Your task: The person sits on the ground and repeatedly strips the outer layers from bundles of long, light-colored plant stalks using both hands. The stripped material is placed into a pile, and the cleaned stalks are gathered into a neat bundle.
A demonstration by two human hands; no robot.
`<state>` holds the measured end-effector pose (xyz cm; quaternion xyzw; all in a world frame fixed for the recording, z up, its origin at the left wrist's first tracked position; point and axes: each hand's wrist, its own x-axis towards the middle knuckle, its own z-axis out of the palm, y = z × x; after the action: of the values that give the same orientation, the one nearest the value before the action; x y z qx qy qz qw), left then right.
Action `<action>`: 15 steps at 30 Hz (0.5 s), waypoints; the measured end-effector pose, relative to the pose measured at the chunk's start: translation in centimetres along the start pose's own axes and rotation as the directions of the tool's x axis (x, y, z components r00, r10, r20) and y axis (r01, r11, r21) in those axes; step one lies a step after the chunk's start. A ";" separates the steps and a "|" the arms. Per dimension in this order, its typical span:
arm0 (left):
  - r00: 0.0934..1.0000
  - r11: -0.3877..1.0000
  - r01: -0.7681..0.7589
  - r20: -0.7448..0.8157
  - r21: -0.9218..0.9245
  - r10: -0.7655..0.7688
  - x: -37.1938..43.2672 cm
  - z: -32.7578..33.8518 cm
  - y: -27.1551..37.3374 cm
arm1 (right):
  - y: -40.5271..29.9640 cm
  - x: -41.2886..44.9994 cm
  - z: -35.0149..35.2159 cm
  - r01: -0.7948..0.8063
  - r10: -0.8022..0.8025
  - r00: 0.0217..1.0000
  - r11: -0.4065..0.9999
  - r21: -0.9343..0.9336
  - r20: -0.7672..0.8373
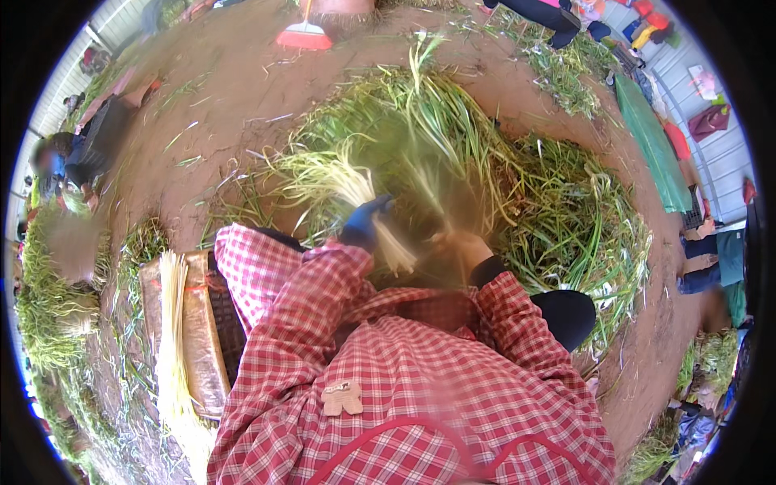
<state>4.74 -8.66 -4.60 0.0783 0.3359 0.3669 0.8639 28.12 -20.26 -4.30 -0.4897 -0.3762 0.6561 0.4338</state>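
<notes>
My left hand point(364, 223), in a blue glove, grips a bundle of pale-stemmed leafy stalks point(394, 247); the pale ends point down toward my lap and the yellow-green tops fan out to the upper left. My right hand point(464, 248) is bare and blurred, its fingers round the lower part of a blurred green stalk point(427, 182). In front of both hands lies a large heap of long green leafy stalks point(394, 115). On a brown board point(203, 339) over a dark crate at my left rests a bundle of long pale stems point(173, 303).
Darker leaf litter point(576, 212) is piled at the right. A red and white broom point(304, 36) stands on the earth floor ahead. More greens point(54, 291) lie at the far left. A person point(76, 157) sits at the left; others are at the upper right and right edge.
</notes>
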 end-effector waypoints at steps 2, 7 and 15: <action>1.000 0.988 0.008 0.000 0.152 -0.008 0.3 -1.4 -1.4 | 0.7 -1.7 1.2 -0.031 0.044 0.998 0.950 -0.309 0.035; 0.996 0.965 0.036 -0.092 0.260 -0.012 0.4 -2.7 -3.0 | 0.1 -5.1 2.4 -0.213 0.219 0.972 0.974 -0.076 0.081; 0.991 0.985 0.075 -0.121 0.154 -0.057 -2.2 -0.2 -1.3 | 0.6 1.1 2.6 -0.264 0.361 0.922 0.852 -0.452 0.141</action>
<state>4.21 -11.13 -4.11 0.1140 0.4163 0.3141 0.8456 25.30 -19.66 -4.59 -0.5512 -0.4704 0.6706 0.1590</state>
